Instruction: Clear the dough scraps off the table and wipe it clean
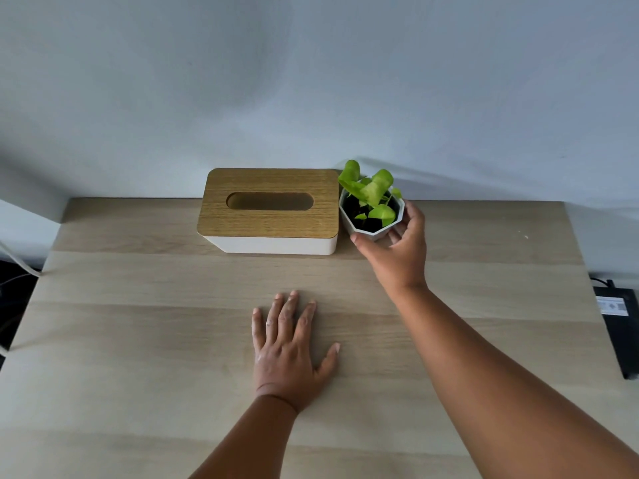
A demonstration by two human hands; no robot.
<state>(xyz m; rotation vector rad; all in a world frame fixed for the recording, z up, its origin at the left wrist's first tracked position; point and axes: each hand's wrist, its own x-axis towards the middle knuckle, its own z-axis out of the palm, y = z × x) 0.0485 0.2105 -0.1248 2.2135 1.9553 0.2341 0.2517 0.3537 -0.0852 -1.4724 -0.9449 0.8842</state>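
Observation:
A light wooden table fills the view. At its far edge stands a white tissue box with a wooden lid, and right beside it a small white faceted pot with a green plant. My right hand reaches to the pot, its thumb under the front and its fingers curled round the right side. My left hand lies flat on the table's middle with straight, spread fingers. A few tiny pale specks lie on the table at the far right.
A pale wall rises behind the table. A black device with a cable sits off the right edge. White cables hang off the left edge.

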